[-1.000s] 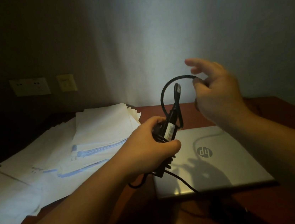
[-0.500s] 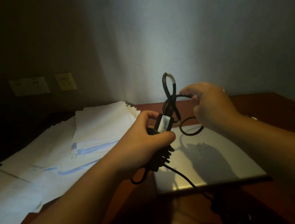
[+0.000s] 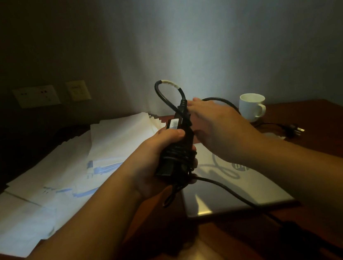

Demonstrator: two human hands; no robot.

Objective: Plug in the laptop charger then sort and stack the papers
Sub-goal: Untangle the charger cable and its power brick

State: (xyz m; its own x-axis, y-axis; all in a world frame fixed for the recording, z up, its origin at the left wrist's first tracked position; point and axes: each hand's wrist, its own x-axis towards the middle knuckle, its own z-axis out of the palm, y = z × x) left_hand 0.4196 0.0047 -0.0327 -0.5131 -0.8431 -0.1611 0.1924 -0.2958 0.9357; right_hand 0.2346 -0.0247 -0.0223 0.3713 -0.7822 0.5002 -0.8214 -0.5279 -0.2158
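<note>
My left hand (image 3: 160, 152) grips the black charger brick (image 3: 177, 148), held upright above the desk with cable still wound round it. A cable loop (image 3: 167, 91) with a taped patch stands up above the brick. My right hand (image 3: 215, 128) is just right of the brick and holds the cable, which arcs off to the right. The cable's wall plug (image 3: 296, 130) lies on the desk at the right. A closed silver laptop (image 3: 238, 188) lies under my hands. White papers (image 3: 68, 175) are spread loosely over the left of the desk.
Two wall sockets (image 3: 36, 96) and a switch plate (image 3: 78, 90) are on the dark wall at the left, above the papers. A white mug (image 3: 250, 106) stands at the back right of the wooden desk (image 3: 327, 123). Another cable run trails off the front right.
My right hand has drawn the cable off the brick toward the right, leaving a tall loop above it. The view shifted and the mug and wall plug came into sight.
</note>
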